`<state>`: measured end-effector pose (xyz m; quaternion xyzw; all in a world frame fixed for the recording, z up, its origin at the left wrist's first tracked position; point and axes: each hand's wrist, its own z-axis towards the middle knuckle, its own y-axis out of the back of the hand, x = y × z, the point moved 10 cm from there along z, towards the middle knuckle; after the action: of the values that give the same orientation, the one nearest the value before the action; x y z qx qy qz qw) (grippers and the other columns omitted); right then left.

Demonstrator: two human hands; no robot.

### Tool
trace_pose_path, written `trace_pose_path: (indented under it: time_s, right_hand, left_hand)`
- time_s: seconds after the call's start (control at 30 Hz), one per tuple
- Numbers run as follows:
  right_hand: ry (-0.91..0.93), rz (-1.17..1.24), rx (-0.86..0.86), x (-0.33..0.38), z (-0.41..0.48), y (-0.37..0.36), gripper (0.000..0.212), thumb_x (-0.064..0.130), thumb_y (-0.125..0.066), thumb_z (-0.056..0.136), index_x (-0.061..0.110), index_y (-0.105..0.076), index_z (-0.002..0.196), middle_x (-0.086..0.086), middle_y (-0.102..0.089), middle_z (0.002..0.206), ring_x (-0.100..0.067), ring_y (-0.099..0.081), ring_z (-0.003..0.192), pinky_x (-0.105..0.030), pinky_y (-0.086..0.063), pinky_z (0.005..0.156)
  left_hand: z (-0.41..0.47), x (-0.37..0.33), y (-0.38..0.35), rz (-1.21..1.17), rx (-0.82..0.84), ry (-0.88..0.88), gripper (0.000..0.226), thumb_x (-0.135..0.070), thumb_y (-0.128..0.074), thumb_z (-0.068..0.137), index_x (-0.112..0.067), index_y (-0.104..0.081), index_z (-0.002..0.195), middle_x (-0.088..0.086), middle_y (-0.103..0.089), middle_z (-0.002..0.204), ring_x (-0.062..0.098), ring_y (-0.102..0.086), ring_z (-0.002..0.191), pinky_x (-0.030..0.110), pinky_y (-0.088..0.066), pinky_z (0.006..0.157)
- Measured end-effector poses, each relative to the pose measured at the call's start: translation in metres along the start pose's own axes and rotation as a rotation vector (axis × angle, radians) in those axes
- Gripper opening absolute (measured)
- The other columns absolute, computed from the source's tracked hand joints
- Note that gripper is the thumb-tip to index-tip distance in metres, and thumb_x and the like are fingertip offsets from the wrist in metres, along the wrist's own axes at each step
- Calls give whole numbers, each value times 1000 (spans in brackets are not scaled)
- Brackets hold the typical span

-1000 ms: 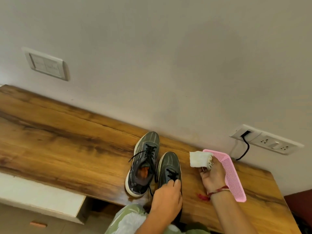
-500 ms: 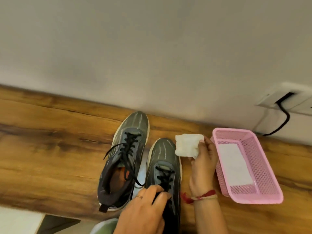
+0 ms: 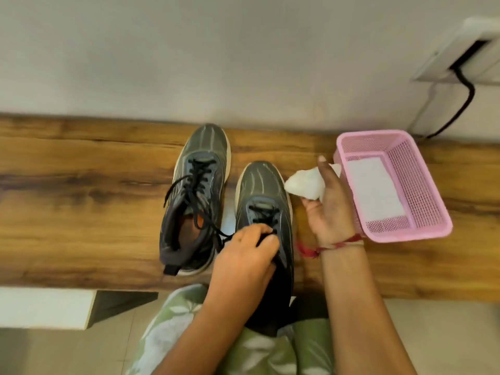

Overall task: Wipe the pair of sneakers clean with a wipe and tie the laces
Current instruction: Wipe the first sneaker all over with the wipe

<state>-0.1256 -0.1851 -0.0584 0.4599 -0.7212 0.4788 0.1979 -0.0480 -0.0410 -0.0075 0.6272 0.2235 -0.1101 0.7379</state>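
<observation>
1. The left grip [image 3: 243,255] is curling down over the lace area of the right sneaker [image 3: 263,190], thumb and fingertips closing on its dark upper just behind the laced part. Whether they are pinching a lace or the tongue cannot be told.
2. The right grip [image 3: 330,207] is holding a crumpled white wipe [image 3: 305,185], fingers folding round it, with one finger sticking up past it. It is hovering just to the right of that sneaker's toe, and the wipe is not touching the shoe.
3. A red thread [image 3: 338,243] is circling the right wrist.
4. The right sneaker is lying on the wooden desk [image 3: 81,198] with its toe pointing at the wall [image 3: 216,50] and its heel overhanging the near edge, above green patterned clothing [image 3: 257,347].
5. The left sneaker [image 3: 201,158] is sitting just beside it, set farther back, toe to the wall as well. Its black laces [image 3: 194,185] are hanging loose and untied, one end trailing toward the left grip.
6. A pink mesh basket [image 3: 438,220] is standing on the desk just right of the right grip, carrying a flat white sheet [image 3: 373,190] on its floor.
7. A black cable [image 3: 465,98] is running down from a wall socket [image 3: 460,50] behind the basket.
</observation>
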Motion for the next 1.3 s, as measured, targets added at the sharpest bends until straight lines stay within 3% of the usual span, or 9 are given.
trace_pose_path:
  time_s: [0.07,0.17,0.3,0.43,0.57,0.73,0.87,1.1,1.3]
  right_hand:
    - [4,15,-38,5,-6,8,42,11,-63,87,23,-52,126,-1,-53,106,-17,-56,98,-47,-51,86]
    - [26,11,-51,18,-20,12,52,11,-64,85,18,-47,134,-1,-56,109,-17,-59,99,-43,-54,82]
    - [146,-50,-52,41,-60,12,40,14,-61,88,25,-54,126,3,-62,113,-11,-66,93,-36,-57,78]
    - [343,-44,-81,63,-119,12,31,19,-55,90,32,-52,118,3,-61,122,-13,-63,105,-31,-55,83]
    - [539,-41,-92,88,-161,7,42,29,-54,87,16,-44,126,-7,-53,134,-18,-58,116,-35,-53,89]
    - [752,-85,-58,116,-196,-4,41,42,-54,86,12,-40,110,-24,-50,128,-28,-57,115,-39,-54,85]
    - [720,-408,16,80,-206,-20,16,53,-52,87,43,-49,99,19,-60,96,-11,-59,90,-32,-51,76]
    - [618,-530,7,53,-201,-15,10,20,-48,94,22,-43,86,11,-52,75,3,-54,68,-16,-46,62]
    - [489,-504,50,33,-203,-26,12,24,-51,94,17,-46,85,11,-50,75,2,-51,68,-19,-45,63]
  left_hand:
    - [0,6,5,-88,-51,25,8,-23,-54,71,-20,-49,65,-1,-66,97,17,-65,78,23,-49,49]
    - [-9,38,24,-342,-243,203,35,-18,-58,73,-25,-29,54,-5,-67,88,3,-62,81,23,-49,65]
    - [-18,81,32,-964,-459,624,30,6,-65,80,9,-44,58,22,-42,55,16,-40,58,20,-42,62]
    - [-14,81,23,-1412,-512,820,20,5,-50,90,-1,-57,73,0,-63,55,5,-58,52,16,-48,52]
    - [-18,67,8,-1677,-440,847,7,-8,-56,86,-5,-62,83,7,-69,70,19,-66,63,29,-54,62]
    - [-39,62,6,-1458,-251,774,5,1,-66,80,0,-61,82,18,-62,78,28,-61,78,38,-51,73]
    - [-55,58,15,-1243,-191,771,41,8,-67,79,-9,-37,56,1,-45,49,10,-48,52,23,-42,55]
    - [-76,46,61,-508,-306,562,34,-13,-60,74,-16,-31,57,0,-37,53,13,-33,52,30,-28,51]
    - [-97,56,36,-617,-79,671,19,-7,-58,81,-17,-46,70,-4,-50,60,13,-46,57,29,-40,60]
